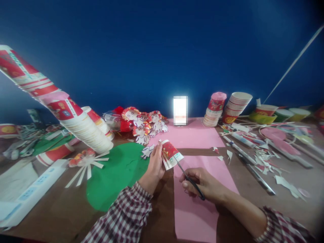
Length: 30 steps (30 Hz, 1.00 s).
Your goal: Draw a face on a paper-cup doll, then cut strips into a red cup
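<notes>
My left hand (155, 166) is closed around a red and white paper cup (170, 153), which has strips cut along its side and is tilted toward the right. In my right hand (202, 184) is a pair of dark-handled scissors (191, 182), fingers in the loops. Their blades reach up to the cup's lower right edge, by its pale printed band. How far apart the blades stand is hard to see. Under the right hand lies a pink sheet (194, 219), and left of the left hand a green round sheet (116, 175).
A long leaning stack of paper cups (83, 126) rises at left beside a cut-strip paper flower (86, 162). Paper cut-out figures (141, 126) lie at the back near a bright screen (180, 110). More cup stacks (236, 108), pens (255, 173) and paper scraps (265, 158) occupy the right.
</notes>
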Available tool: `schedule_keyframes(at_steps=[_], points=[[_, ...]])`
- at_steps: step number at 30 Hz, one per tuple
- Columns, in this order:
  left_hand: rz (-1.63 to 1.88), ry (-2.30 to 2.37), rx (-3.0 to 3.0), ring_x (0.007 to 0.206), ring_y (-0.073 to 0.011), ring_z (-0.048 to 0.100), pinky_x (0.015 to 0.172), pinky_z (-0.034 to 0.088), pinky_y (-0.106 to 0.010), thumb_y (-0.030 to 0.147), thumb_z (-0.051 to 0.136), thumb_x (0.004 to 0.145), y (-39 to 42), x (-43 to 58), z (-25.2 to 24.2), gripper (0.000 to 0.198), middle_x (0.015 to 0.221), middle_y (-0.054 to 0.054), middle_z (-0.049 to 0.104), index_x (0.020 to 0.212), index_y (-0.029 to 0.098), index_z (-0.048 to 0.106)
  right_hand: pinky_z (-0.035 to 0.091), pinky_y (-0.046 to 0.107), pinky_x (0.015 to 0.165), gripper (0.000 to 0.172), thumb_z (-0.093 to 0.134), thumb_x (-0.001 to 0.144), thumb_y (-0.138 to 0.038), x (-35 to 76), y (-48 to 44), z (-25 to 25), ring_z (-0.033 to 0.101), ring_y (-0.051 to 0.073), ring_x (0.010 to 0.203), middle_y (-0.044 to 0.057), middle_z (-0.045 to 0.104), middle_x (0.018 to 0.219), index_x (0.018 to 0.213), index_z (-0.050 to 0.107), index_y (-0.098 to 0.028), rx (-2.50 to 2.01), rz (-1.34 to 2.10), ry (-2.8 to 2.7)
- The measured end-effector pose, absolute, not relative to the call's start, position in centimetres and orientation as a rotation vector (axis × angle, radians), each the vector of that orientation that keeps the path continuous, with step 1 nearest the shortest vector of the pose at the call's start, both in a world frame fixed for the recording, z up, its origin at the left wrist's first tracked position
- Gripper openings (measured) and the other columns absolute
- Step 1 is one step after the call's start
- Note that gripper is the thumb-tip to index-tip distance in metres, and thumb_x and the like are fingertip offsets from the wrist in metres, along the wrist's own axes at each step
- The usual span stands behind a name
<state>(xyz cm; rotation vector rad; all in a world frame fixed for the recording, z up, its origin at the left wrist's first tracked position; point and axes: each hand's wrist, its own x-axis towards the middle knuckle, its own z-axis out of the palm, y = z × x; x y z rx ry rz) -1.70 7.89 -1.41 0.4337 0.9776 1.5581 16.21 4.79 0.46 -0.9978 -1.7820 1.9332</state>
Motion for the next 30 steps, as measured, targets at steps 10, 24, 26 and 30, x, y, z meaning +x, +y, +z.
schedule_keyframes(at_steps=[10,24,26,30], points=[[1.583,0.973,0.427,0.067,-0.0150,0.061,0.064,0.049,-0.029,0.048,0.067,0.072,7.95,-1.66,-1.50,0.036,0.082,-0.003,0.064,0.089,0.017,0.058,0.041,0.021,0.044,0.029,0.058,0.080,-0.042,16.20,4.72,0.30,0.048,0.008,0.046,-0.002,0.053,0.058,0.084,0.056,-0.014,-1.002,1.927,-1.788],[1.569,0.961,0.443,0.066,-0.0141,0.060,0.064,0.049,-0.029,0.047,0.066,0.073,7.86,-1.67,-1.41,0.035,0.080,-0.003,0.062,0.088,0.017,0.058,0.042,0.022,0.044,0.031,0.060,0.078,-0.044,16.16,4.74,0.45,0.047,0.009,0.046,-0.002,0.052,0.057,0.082,0.055,-0.014,-1.013,1.935,-1.763],[1.574,0.960,0.445,0.066,-0.0141,0.060,0.064,0.049,-0.028,0.047,0.066,0.073,7.90,-1.68,-1.47,0.035,0.080,-0.003,0.062,0.088,0.017,0.057,0.042,0.022,0.044,0.031,0.060,0.078,-0.044,16.17,4.75,0.47,0.048,0.009,0.046,-0.002,0.052,0.057,0.082,0.055,-0.014,-1.020,1.929,-1.767],[1.569,0.963,0.456,0.067,-0.0153,0.061,0.064,0.049,-0.028,0.048,0.066,0.073,7.89,-1.70,-1.56,0.036,0.081,-0.004,0.063,0.089,0.017,0.057,0.042,0.021,0.044,0.031,0.060,0.077,-0.045,16.15,4.76,0.57,0.048,0.009,0.045,-0.002,0.052,0.056,0.081,0.055,-0.014,-1.030,1.911,-1.783]])
